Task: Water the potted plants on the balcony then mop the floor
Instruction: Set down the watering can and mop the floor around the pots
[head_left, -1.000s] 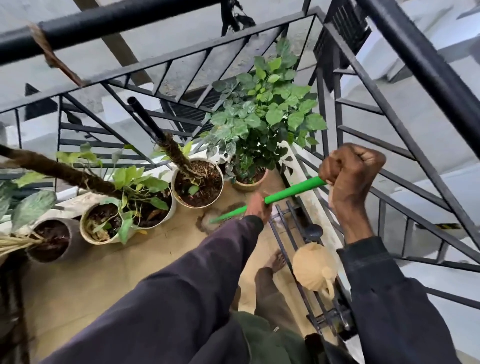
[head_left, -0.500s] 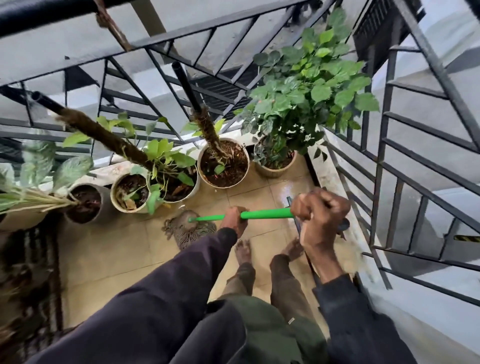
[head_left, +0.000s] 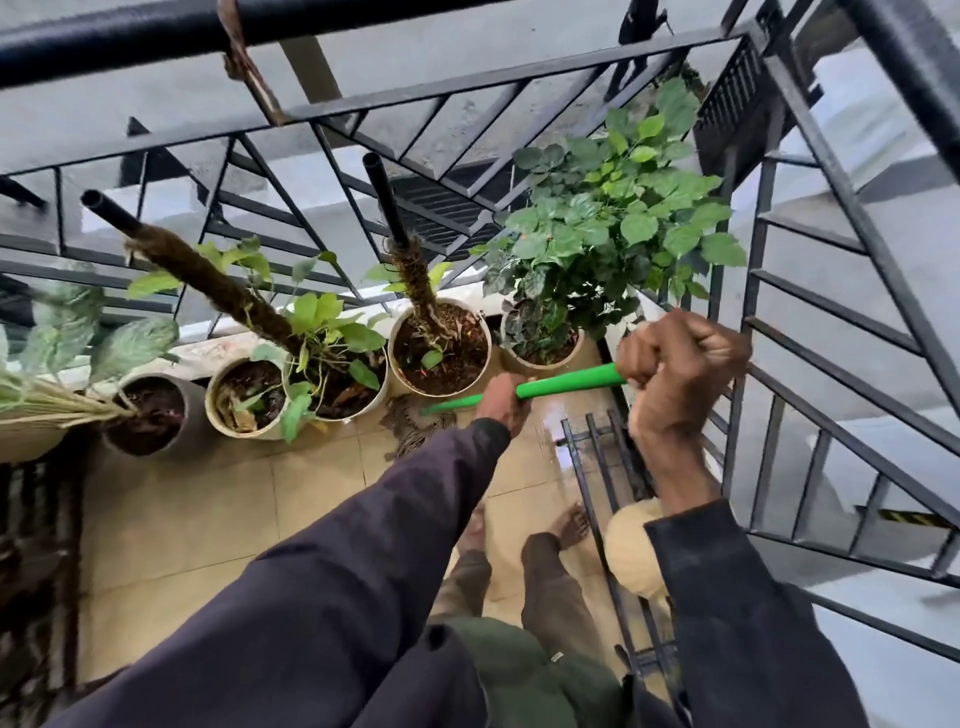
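Both my hands grip a green mop handle (head_left: 563, 383). My right hand (head_left: 680, 364) is closed around its upper end near the right railing. My left hand (head_left: 505, 402) holds it lower down, sleeve stretched forward. The grey stringy mop head (head_left: 410, 423) lies on the tan tiled floor (head_left: 208, 519) just in front of the pots. Several potted plants line the far edge: a bushy green one (head_left: 602, 228) at right, a pot with a moss pole (head_left: 441, 351), a leafy pot (head_left: 322, 369), and a dark pot (head_left: 150, 410) at left.
Black metal railing (head_left: 831, 364) bounds the balcony at the back and right. A metal rack (head_left: 602, 467) lies on the floor at right, with a beige watering can (head_left: 631, 551) beside it. My bare feet (head_left: 569, 525) stand on wet tiles. A dark mat (head_left: 36, 571) covers the left side.
The mop head has moved right and closer to the pots. My right hand has risen and shifted right with the handle's top end; the view has tilted.
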